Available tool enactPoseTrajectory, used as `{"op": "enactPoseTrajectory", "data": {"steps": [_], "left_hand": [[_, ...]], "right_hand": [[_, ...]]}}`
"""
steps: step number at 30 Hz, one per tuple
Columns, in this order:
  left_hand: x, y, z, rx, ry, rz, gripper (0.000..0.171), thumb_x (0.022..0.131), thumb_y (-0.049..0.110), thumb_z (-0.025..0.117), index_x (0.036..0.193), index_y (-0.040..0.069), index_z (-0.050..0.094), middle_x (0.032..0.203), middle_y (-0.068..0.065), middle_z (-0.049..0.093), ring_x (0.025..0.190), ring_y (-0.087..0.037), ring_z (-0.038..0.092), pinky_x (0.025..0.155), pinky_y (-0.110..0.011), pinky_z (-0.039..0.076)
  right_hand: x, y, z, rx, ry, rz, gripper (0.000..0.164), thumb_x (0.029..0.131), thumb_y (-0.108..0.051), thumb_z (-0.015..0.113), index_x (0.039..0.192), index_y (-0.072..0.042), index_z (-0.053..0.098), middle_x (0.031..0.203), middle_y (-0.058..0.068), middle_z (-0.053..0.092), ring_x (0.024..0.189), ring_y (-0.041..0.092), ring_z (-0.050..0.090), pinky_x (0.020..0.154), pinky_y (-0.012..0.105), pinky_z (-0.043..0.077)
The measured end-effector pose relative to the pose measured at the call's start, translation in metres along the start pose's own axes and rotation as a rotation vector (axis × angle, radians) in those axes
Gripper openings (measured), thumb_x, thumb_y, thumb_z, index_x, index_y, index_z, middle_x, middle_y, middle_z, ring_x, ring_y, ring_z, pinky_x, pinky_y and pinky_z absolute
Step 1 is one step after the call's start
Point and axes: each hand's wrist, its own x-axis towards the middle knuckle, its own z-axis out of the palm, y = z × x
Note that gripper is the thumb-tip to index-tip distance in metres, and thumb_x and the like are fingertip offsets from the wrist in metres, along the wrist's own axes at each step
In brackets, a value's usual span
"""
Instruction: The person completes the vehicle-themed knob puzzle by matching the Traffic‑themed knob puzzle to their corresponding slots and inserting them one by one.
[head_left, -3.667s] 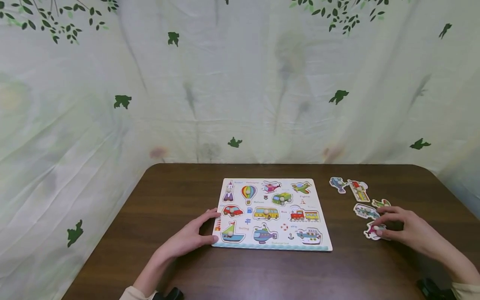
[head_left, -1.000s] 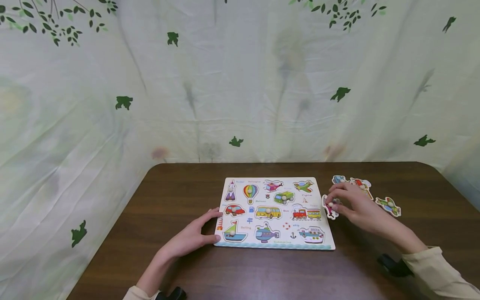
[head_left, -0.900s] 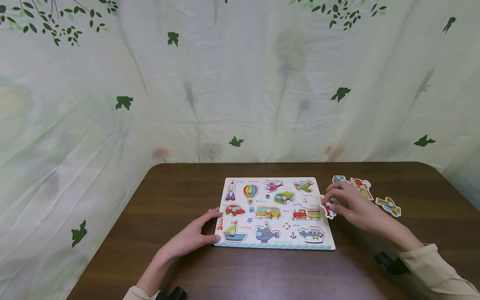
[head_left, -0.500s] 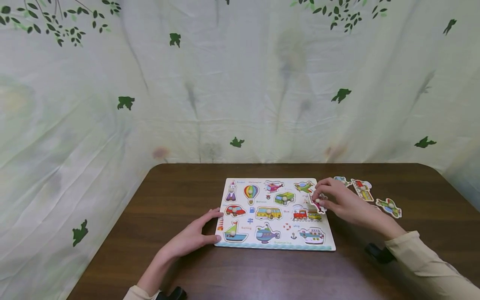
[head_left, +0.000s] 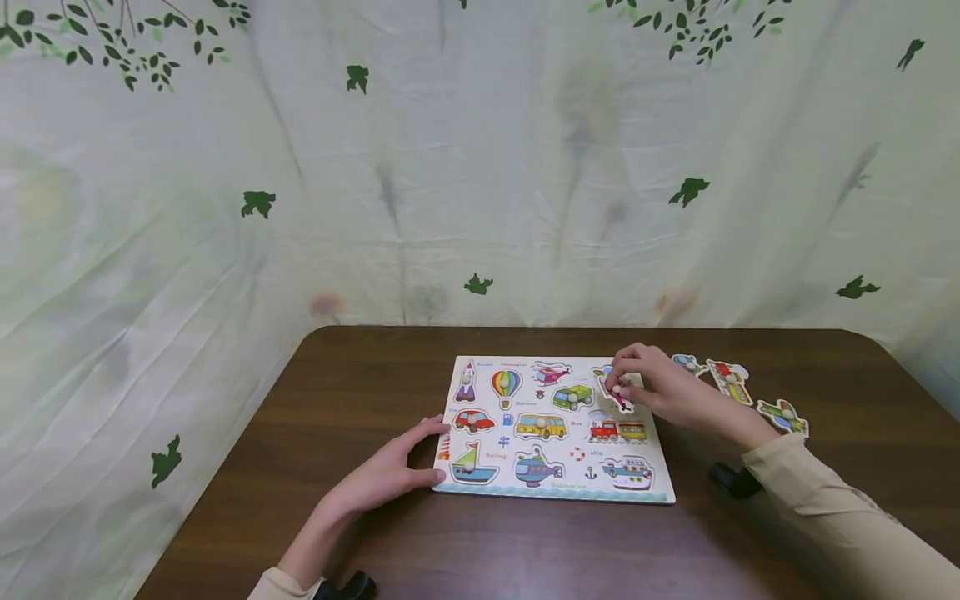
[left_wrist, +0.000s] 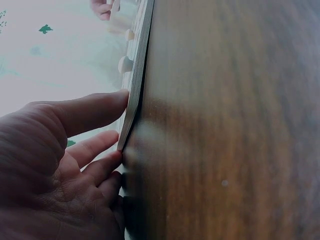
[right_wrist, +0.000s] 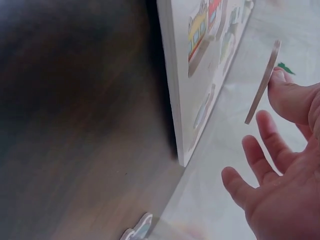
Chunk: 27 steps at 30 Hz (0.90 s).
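A white wooden peg puzzle board with vehicle pictures lies on the table. Above its upper right part, my right hand pinches a pink helicopter puzzle piece by its knob. In the right wrist view the piece appears edge-on, tilted and apart from the board, with the other fingers of the right hand spread. My left hand rests against the board's left edge, thumb near the front corner. The left wrist view shows the thumb and fairly straight fingers of this hand touching the board's side.
Right of the board lie loose pieces: a train, a plane and a partly hidden blue one. The right forearm crosses the table's right side. Behind the brown table hangs a pale leaf-printed curtain.
My right hand has moved left from the loose pieces at the right, bringing the helicopter piece past the board's right edge and over its upper right part. My left hand stays at the left edge.
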Motion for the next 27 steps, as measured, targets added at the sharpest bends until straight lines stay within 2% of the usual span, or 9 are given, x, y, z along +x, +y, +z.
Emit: {"op": "enactPoseTrajectory", "data": {"steps": [8,22,27], "left_hand": [[0.0,-0.001,0.0,0.011,0.002,-0.003,0.058,0.085,0.023,0.076,0.139,0.017,0.054,0.157,-0.006,0.033,0.146,-0.032,0.022,0.11,-0.058,0.022],[0.0,-0.001,0.001,0.013,-0.007,0.011,0.058,0.086,0.023,0.075,0.139,0.016,0.053,0.157,-0.005,0.033,0.147,-0.031,0.019,0.111,-0.057,0.021],[0.0,-0.002,0.001,0.013,-0.004,0.013,0.057,0.086,0.022,0.075,0.139,0.016,0.053,0.157,-0.005,0.034,0.147,-0.031,0.019,0.111,-0.056,0.021]], "right_hand": [[0.018,0.006,0.002,0.001,-0.021,-0.036,0.023,0.089,0.003,0.069,0.096,-0.019,0.069,0.111,0.003,0.057,0.107,0.025,0.048,0.087,0.047,0.038],[0.043,0.018,0.002,0.096,-0.097,0.034,0.017,0.093,-0.001,0.065,0.099,-0.016,0.07,0.118,0.006,0.056,0.111,0.028,0.045,0.088,0.051,0.039],[0.052,0.022,0.006,0.133,-0.103,0.013,0.019,0.093,0.0,0.065,0.099,-0.017,0.07,0.116,0.004,0.058,0.11,0.027,0.046,0.09,0.049,0.038]]}}
